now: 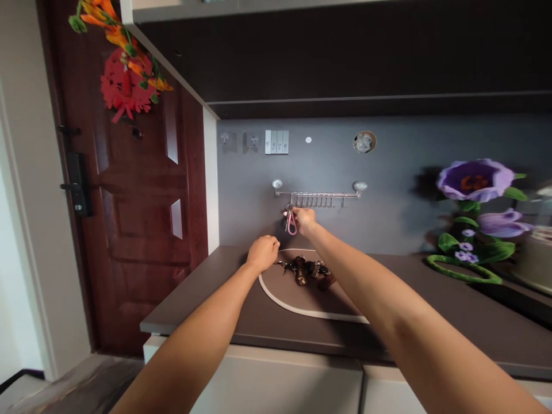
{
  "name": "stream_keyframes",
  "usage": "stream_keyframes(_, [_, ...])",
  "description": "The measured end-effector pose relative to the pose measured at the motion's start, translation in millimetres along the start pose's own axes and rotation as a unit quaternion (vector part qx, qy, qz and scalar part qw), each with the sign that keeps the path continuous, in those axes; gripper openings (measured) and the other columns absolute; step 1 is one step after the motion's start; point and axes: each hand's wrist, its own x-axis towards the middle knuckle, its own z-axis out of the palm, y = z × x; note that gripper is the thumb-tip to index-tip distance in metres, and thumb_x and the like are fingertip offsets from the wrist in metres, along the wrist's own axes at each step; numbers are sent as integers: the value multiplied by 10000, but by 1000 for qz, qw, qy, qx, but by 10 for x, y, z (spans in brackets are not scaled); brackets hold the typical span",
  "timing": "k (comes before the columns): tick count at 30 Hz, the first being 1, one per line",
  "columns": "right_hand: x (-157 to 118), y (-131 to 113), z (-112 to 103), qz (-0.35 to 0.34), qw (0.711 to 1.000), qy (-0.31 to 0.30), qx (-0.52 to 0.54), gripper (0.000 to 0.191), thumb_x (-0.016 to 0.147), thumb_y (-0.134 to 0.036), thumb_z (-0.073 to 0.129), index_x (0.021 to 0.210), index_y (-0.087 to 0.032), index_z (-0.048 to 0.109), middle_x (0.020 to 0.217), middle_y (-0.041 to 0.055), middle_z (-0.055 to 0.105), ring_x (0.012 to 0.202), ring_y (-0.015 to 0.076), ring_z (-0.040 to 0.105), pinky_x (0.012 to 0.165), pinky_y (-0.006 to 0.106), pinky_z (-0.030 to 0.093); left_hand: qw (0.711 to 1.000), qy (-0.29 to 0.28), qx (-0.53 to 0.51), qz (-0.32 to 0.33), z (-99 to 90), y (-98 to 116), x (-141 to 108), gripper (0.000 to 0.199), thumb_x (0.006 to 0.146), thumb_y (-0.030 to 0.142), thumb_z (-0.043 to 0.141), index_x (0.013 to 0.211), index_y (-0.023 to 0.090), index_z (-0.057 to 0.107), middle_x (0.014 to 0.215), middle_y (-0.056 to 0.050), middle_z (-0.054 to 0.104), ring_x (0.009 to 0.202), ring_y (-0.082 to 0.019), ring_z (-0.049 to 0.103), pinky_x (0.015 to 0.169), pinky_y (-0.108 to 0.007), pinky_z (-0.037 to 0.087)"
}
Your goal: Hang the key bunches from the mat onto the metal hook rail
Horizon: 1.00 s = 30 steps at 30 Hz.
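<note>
My right hand (305, 221) is closed at the left end of the metal hook rail (319, 195) on the grey back panel. Its fingertips pinch a keyring with a pink loop (292, 223), close beneath the leftmost hooks; whether the ring sits on a hook is too small to tell. My left hand (264, 252) is closed low over the counter, at the left edge of a brown mat (293, 296) with a pale rim. What it holds, if anything, is hidden. Dark keys and key holders (301, 270) lie in a pile on the mat, between my two forearms.
Purple artificial flowers (475, 181) stand at the right of the counter (440, 322). An overhead cabinet (345, 57) hangs above. Left is a dark red door (150, 230) with a red ornament (125, 86). Small clear hooks and white labels (276, 142) are on the panel.
</note>
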Motion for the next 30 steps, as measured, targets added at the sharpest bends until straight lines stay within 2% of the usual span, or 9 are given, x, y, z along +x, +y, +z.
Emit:
stream_keyframes(8, [15, 94, -80, -21, 999, -34, -26, 143, 729, -79, 462, 608, -147, 497, 509, 3, 580, 422, 68, 497, 441, 180, 416, 1000, -12, 4, 9, 22, -38, 10, 263, 840, 261, 355, 803, 176, 602, 850, -75, 608, 800, -172, 550, 701, -278, 389])
stream_keyframes(12, [-11, 107, -141, -55, 996, -57, -51, 171, 697, -52, 460, 558, -140, 506, 537, 5, 594, 417, 58, 466, 442, 174, 382, 1000, -9, -2, 16, 13, -56, 9, 265, 841, 261, 356, 790, 175, 601, 842, -74, 605, 799, -173, 547, 699, -276, 387])
stream_keyframes(17, [-76, 114, -244, -84, 988, -86, -98, 49, 676, -109, 541, 647, -121, 578, 640, 16, 628, 482, 60, 479, 492, 179, 381, 999, -13, -35, 35, -2, -79, 6, 235, 828, 223, 375, 823, 181, 606, 864, -64, 604, 837, -164, 536, 737, -265, 385])
stream_keyframes(19, [-130, 112, -278, -95, 985, -84, -115, 38, 661, -127, 569, 694, -122, 588, 652, 8, 628, 512, 62, 484, 508, 172, 378, 998, -15, -53, 42, -12, -86, 3, 222, 819, 205, 386, 827, 187, 607, 864, -56, 601, 839, -158, 533, 742, -258, 388])
stream_keyframes(24, [-358, 122, -345, -106, 981, -88, -135, 160, 655, -74, 537, 789, -134, 601, 699, 1, 632, 570, 66, 505, 575, 178, 397, 993, -25, -98, 64, -31, -100, -4, 206, 813, 231, 409, 878, 197, 601, 904, -46, 599, 860, -154, 530, 764, -256, 397])
stream_keyframes(27, [-499, 184, -405, -113, 973, -100, -173, 131, 670, -88, 532, 758, -136, 616, 694, 7, 634, 596, 74, 523, 662, 205, 413, 989, -51, -111, 82, -36, -107, -4, 204, 797, 232, 441, 925, 198, 596, 935, -41, 603, 871, -153, 535, 786, -261, 400])
stream_keyframes(30, [-596, 295, -506, -129, 962, -111, -215, 119, 682, -116, 545, 772, -140, 620, 770, 25, 648, 687, 91, 557, 746, 231, 410, 985, -83, -115, 101, -44, -112, -3, 198, 780, 221, 469, 920, 194, 607, 937, -35, 617, 883, -152, 537, 806, -261, 394])
